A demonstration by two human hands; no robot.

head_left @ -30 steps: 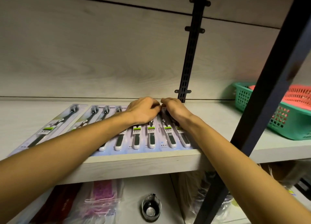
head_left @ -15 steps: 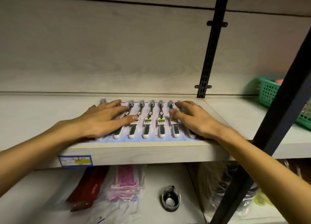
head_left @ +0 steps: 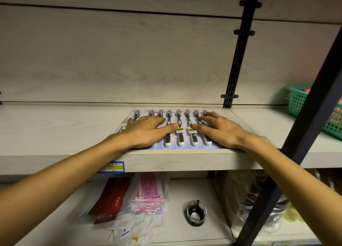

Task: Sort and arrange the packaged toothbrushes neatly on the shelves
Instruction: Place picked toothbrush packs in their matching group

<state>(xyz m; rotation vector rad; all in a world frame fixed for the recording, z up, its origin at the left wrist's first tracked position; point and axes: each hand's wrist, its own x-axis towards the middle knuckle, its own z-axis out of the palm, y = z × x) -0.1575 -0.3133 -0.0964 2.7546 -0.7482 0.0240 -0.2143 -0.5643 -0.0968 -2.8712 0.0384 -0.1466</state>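
Several packaged toothbrushes (head_left: 179,131) with black-and-white handles and green labels lie side by side in an overlapping row on the pale wooden shelf (head_left: 55,131), heads toward the back wall. My left hand (head_left: 148,131) lies flat on the left part of the row, fingers straight. My right hand (head_left: 220,130) rests flat on the right part, fingers spread. The packs under both palms are partly hidden.
A black slotted upright (head_left: 238,57) runs up the back wall; a thick black post (head_left: 303,134) crosses the right foreground. A green basket (head_left: 303,105) stands at the far right. The lower shelf holds a red pack (head_left: 111,197), pink packs (head_left: 148,190) and a small glass jar (head_left: 196,211).
Both hands went from bunched at the back of the row to lying flat and apart on it. The fanned-out left packs are now gathered into a tight, straight row.
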